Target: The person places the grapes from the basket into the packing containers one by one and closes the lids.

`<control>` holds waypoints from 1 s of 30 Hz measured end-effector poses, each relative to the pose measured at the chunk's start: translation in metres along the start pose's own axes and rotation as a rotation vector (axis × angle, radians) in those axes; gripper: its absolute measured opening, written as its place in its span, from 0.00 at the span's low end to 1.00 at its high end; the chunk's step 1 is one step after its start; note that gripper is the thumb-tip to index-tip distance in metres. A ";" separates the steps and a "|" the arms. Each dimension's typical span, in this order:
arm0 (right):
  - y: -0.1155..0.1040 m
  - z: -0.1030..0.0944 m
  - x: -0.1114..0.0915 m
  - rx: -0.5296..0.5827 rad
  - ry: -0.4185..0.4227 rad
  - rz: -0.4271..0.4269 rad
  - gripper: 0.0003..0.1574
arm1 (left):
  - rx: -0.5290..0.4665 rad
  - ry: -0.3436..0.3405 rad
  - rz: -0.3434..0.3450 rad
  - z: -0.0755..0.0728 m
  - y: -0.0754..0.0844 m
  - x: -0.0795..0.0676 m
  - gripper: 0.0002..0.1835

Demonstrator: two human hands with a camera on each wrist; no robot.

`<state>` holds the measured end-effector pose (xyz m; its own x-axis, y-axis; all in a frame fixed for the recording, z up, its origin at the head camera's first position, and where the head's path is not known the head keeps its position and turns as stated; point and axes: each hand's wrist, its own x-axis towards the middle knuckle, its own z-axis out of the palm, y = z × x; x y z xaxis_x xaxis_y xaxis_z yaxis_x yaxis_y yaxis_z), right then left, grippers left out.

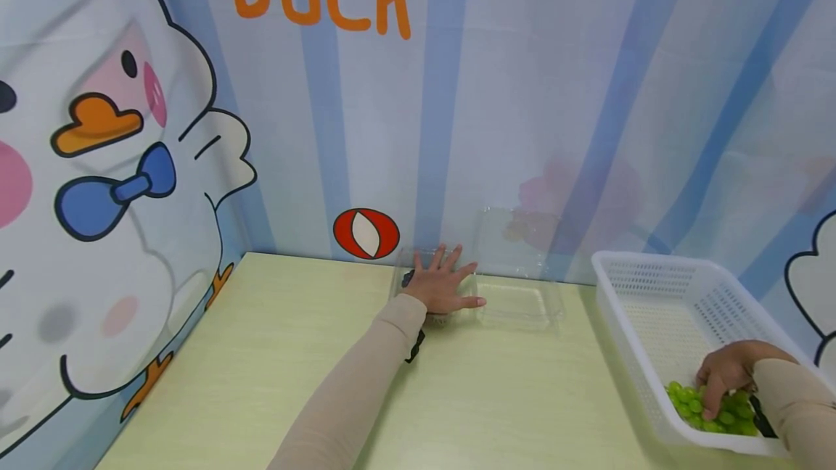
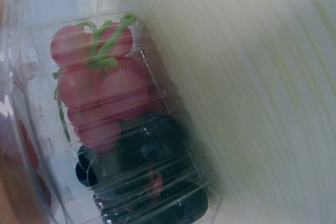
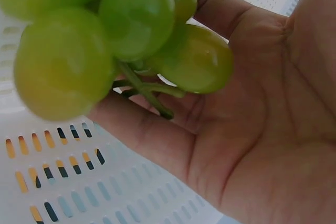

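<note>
My left hand [image 1: 440,289], fingers spread wide, rests on the closed clear plastic box [image 2: 44,103] at the back of the table. Inside that box, the left wrist view shows round red fruits [image 2: 123,93] on a green stem, likely grapes, and a cluster of dark fruits [image 2: 152,156]. My right hand [image 1: 731,372] reaches into the white basket [image 1: 623,332] and grips a bunch of green grapes [image 1: 689,405]. In the right wrist view, fingers [image 3: 152,135] curl under the green grapes [image 3: 136,17] near their cut stem.
Right beside the left hand's box stands a second clear plastic box [image 1: 516,299], its lid raised against the curtain [image 1: 379,114] that rises behind the table. The pale wooden table [image 1: 496,397] spreads out in front, with the perforated basket at its right edge.
</note>
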<state>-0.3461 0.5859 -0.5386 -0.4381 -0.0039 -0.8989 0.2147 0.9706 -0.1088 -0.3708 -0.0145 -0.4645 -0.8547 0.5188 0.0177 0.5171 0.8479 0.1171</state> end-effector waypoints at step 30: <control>0.002 -0.001 -0.003 0.018 -0.017 -0.032 0.51 | -0.006 -0.016 0.006 0.001 -0.003 0.001 0.46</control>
<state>-0.3458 0.5882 -0.5359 -0.4299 -0.0394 -0.9020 0.2163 0.9655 -0.1452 -0.3733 -0.0160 -0.4657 -0.8507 0.5256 0.0030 0.5219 0.8441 0.1231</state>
